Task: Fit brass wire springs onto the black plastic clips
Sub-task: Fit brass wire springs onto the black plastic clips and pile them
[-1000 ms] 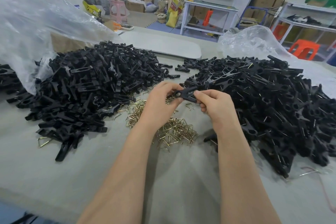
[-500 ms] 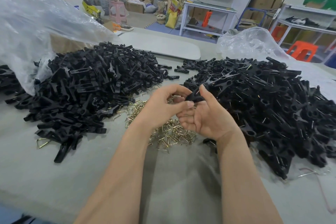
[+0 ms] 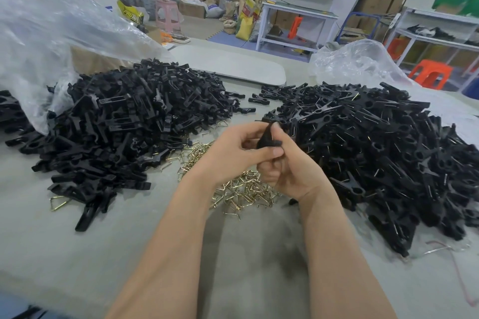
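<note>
Both hands meet above the middle of the grey table [image 3: 77, 246] — the left hand [image 3: 233, 154] and the right hand [image 3: 294, 172] each pinch the same black clip [image 3: 266, 137], which stands nearly on end between them with fingers curled round it. Whether a spring sits in it I cannot tell (the fingers cover most of it). Just beneath the hands lies a scatter of brass wire springs [image 3: 246, 193]. A left heap [image 3: 124, 122] of black clip pieces lies against a clear plastic bag [image 3: 51, 33] — a right heap [image 3: 375, 142], with wire glinting among its clips, lies opposite.
</note>
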Demonstrator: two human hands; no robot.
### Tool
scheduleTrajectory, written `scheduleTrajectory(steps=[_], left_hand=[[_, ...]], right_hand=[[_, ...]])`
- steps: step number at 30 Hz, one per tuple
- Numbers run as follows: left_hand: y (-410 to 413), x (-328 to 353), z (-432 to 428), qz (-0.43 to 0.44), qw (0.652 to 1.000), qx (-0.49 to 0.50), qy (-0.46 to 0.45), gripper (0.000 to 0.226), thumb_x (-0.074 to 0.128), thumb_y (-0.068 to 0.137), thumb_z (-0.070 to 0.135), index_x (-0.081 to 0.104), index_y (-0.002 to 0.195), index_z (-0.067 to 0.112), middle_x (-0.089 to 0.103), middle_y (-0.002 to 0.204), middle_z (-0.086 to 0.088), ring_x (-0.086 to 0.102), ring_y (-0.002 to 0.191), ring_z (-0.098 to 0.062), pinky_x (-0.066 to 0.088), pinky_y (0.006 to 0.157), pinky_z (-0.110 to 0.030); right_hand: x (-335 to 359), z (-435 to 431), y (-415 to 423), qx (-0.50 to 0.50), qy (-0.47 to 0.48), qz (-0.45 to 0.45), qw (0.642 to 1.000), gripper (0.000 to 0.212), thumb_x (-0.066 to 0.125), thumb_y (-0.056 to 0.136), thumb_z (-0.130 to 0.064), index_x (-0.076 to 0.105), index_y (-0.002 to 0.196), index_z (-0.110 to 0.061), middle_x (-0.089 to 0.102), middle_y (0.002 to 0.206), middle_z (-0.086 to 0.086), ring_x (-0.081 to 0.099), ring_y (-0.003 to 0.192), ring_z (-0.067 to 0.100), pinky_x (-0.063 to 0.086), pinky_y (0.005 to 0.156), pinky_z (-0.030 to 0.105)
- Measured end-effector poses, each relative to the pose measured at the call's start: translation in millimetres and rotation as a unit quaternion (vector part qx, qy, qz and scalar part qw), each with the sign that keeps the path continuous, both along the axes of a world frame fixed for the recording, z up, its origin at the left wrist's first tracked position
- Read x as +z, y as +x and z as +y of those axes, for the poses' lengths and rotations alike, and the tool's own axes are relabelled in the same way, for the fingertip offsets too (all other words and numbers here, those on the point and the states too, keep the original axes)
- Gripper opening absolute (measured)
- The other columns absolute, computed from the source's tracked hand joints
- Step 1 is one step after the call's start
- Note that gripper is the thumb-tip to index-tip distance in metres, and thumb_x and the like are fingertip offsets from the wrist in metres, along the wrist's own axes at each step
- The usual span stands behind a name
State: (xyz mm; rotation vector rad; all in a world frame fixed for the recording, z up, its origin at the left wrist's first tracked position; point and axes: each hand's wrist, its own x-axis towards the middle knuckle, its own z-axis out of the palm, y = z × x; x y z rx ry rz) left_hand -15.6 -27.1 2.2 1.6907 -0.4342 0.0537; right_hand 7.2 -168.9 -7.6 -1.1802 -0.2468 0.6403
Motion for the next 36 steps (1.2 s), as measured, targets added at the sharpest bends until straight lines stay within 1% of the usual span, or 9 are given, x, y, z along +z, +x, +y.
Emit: scheduleTrajectory(steps=[3, 8, 10, 13, 16, 20, 27, 32, 36], left_hand=[[6, -9, 4, -0.028, 0.983, 0.117, 0.140, 0.015, 0.073, 0.081, 0.028, 0.067, 0.094, 0.032, 0.070, 0.086, 0.011, 0.060, 0.081, 0.002, 0.041, 0.069, -0.015], [13, -18, 0, -0.057, 0.949, 0.149, 0.271, 0.049, 0.071, 0.081, 0.036, 0.056, 0.128, 0.029, 0.055, 0.118, 0.003, 0.050, 0.106, -0.009, 0.042, 0.099, -0.034], [15, -14, 2, -0.051, 0.960, 0.201, 0.187, 0.069, 0.070, 0.081, 0.042, 0.039, 0.142, 0.029, 0.040, 0.135, 0.005, 0.041, 0.116, -0.005, 0.034, 0.103, -0.026], [18, -7, 10, -0.027, 0.927, 0.373, -0.025, 0.052, 0.062, 0.089, 0.035, 0.043, 0.136, 0.022, 0.044, 0.132, 0.007, 0.047, 0.103, 0.004, 0.038, 0.082, -0.001], [18, -6, 20, 0.028, 0.848, 0.476, -0.232, 0.023, 0.051, 0.096, 0.025, 0.052, 0.119, 0.021, 0.054, 0.116, 0.007, 0.054, 0.100, 0.002, 0.045, 0.091, -0.012], [19, -7, 24, 0.071, 0.819, 0.487, -0.295, 0.014, 0.045, 0.097, 0.017, 0.052, 0.109, 0.021, 0.057, 0.123, -0.007, 0.055, 0.112, -0.018, 0.044, 0.102, -0.039], [21, -6, 28, 0.064, 0.766, 0.527, -0.363, 0.018, 0.043, 0.096, 0.010, 0.053, 0.110, 0.016, 0.056, 0.126, -0.013, 0.055, 0.116, -0.024, 0.045, 0.101, -0.039], [21, -9, 31, 0.037, 0.762, 0.539, -0.356, 0.021, 0.044, 0.094, 0.010, 0.054, 0.111, 0.017, 0.055, 0.126, -0.012, 0.055, 0.115, -0.030, 0.047, 0.098, -0.041], [22, -9, 30, 0.032, 0.767, 0.534, -0.354, 0.020, 0.044, 0.093, 0.010, 0.054, 0.107, 0.021, 0.052, 0.127, -0.004, 0.055, 0.113, -0.033, 0.049, 0.089, -0.035]], right_hand=[[4, -5, 3, -0.057, -0.124, 0.009, 0.991, 0.080, 0.058, 0.055, -0.078, 0.066, 0.090, -0.007, 0.070, 0.072, 0.007, 0.064, 0.057, 0.015, 0.053, 0.052, 0.022], [2, 5, 7, -0.216, -0.281, -0.179, 0.918, 0.019, 0.068, 0.086, -0.029, 0.066, 0.077, -0.013, 0.063, 0.064, -0.001, 0.057, 0.064, 0.014, 0.052, 0.062, 0.026], [14, 2, 11, -0.371, -0.096, -0.123, 0.915, 0.020, 0.065, 0.088, -0.033, 0.065, 0.083, -0.014, 0.067, 0.069, -0.002, 0.062, 0.068, 0.011, 0.052, 0.067, 0.027], [32, -7, 24, -0.415, 0.243, -0.014, 0.877, 0.054, 0.060, 0.087, -0.046, 0.053, 0.126, -0.010, 0.067, 0.113, 0.012, 0.065, 0.100, 0.016, 0.055, 0.084, 0.027], [23, 17, 32, -0.389, -0.103, -0.097, 0.910, 0.062, 0.061, 0.090, -0.033, 0.036, 0.142, -0.008, 0.058, 0.126, 0.005, 0.059, 0.105, 0.013, 0.051, 0.085, 0.023], [1, 59, 42, -0.243, -0.448, -0.309, 0.803, 0.049, 0.044, 0.091, 0.002, 0.049, 0.136, -0.019, 0.049, 0.140, 0.000, 0.056, 0.105, 0.017, 0.049, 0.094, 0.031], [-2, 112, 54, -0.132, -0.471, -0.410, 0.770, 0.040, 0.048, 0.091, -0.013, 0.055, 0.131, -0.016, 0.055, 0.135, 0.007, 0.050, 0.124, 0.023, 0.039, 0.104, 0.036], [-10, 143, 57, 0.014, -0.566, -0.416, 0.711, 0.055, 0.049, 0.095, -0.023, 0.031, 0.145, -0.035, 0.025, 0.153, 0.006, 0.025, 0.136, 0.033, 0.028, 0.109, 0.042], [-13, 136, 54, -0.049, -0.597, -0.405, 0.691, 0.042, 0.050, 0.093, -0.020, 0.046, 0.134, -0.029, 0.040, 0.135, 0.009, 0.040, 0.123, 0.032, 0.038, 0.096, 0.042]])
